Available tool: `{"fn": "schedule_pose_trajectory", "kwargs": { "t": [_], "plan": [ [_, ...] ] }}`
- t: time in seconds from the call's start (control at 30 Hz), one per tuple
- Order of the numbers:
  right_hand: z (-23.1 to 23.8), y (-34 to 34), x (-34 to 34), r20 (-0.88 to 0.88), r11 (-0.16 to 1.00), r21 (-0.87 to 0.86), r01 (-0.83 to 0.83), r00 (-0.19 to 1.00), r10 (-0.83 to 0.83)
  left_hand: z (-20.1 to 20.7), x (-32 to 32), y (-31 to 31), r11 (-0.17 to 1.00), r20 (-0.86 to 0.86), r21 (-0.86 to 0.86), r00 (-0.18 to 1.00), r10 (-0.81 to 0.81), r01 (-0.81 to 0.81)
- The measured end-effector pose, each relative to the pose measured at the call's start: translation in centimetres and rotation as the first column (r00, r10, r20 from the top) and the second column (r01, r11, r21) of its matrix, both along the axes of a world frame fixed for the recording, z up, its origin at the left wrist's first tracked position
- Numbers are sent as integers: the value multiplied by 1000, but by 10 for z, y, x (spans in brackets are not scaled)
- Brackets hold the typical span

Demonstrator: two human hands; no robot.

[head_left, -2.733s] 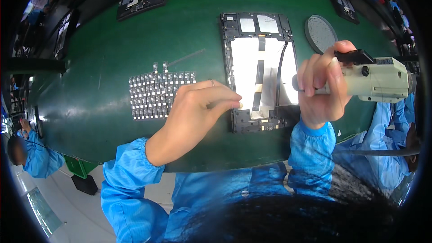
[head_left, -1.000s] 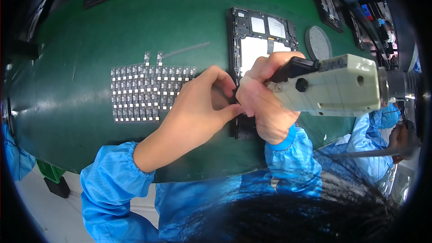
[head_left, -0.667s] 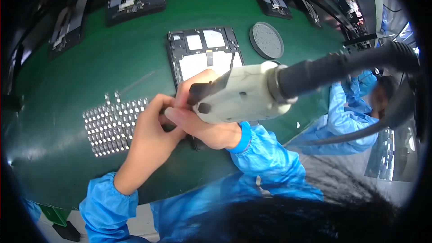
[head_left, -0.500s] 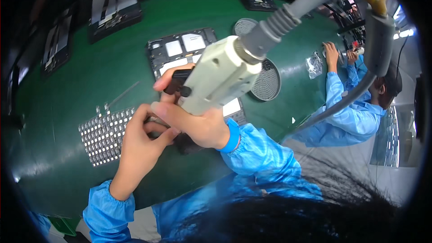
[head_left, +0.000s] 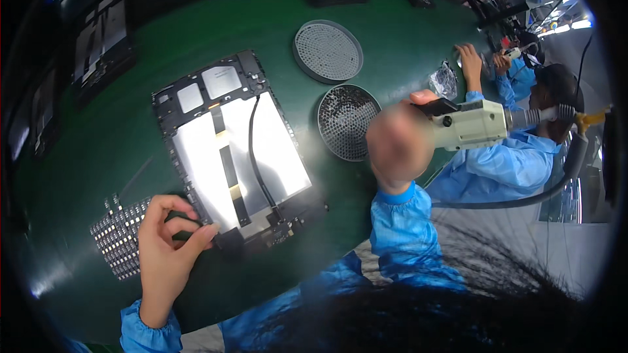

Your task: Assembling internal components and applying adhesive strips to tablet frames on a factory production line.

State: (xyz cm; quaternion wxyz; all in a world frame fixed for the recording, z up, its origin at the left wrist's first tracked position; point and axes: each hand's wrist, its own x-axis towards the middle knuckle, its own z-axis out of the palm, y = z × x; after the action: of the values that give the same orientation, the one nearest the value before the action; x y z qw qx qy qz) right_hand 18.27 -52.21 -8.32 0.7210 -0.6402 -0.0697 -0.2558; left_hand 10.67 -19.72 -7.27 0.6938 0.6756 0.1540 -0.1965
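Note:
An opened tablet back (head_left: 235, 157) with a white panel, a black cable and a flat ribbon lies on the green bench (head_left: 196, 33). My left hand (head_left: 167, 245) rests at its near left corner, fingers pinched against the frame edge, beside a grey sheet of small parts (head_left: 118, 235). My right hand (head_left: 399, 147) is blurred and lifted to the right of the tablet, gripping a pale electric screwdriver (head_left: 471, 124) with a thick hose trailing right.
Two round mesh screw trays (head_left: 327, 49) (head_left: 347, 121) sit right of the tablet. More dark tablet frames (head_left: 101, 36) lie at the left and far edges. Another person in blue sleeves (head_left: 504, 163) works at the right, near a crumpled plastic bag (head_left: 445, 82).
My right hand has lifted the screwdriver off the tablet's near edge and swung it out to the right. My left hand stays at the tablet's near left corner. The view has shifted.

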Motion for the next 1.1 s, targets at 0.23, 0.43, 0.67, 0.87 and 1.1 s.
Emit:
{"fn": "schedule_pose_trajectory", "kwargs": {
  "t": [0.23, 0.43, 0.67, 0.87, 1.1],
  "plan": [
    [3, 8, 5, -54, 949, 290, -124, 988, 145, -6, 1, -2, 1000, 5, -16, 1000, 9, -9],
    [0, 12, 7, -83, 960, 253, -118, 986, 143, 4, 5, -6, 1000, -3, -4, 1000, 3, -3],
    [2, 18, 7, -69, 975, 187, -116, 989, 131, 2, 2, -5, 999, -35, 18, 999, 29, -28],
    [7, 19, 6, -103, 995, 46, -84, 991, 89, -3, 1, 1, 999, 18, -35, 1000, 11, -10],
    [3, 15, 10, -45, 953, 104, -285, 956, 291, -7, -3, 8, 999, 77, -21, 996, -48, 50]
  ]
}}
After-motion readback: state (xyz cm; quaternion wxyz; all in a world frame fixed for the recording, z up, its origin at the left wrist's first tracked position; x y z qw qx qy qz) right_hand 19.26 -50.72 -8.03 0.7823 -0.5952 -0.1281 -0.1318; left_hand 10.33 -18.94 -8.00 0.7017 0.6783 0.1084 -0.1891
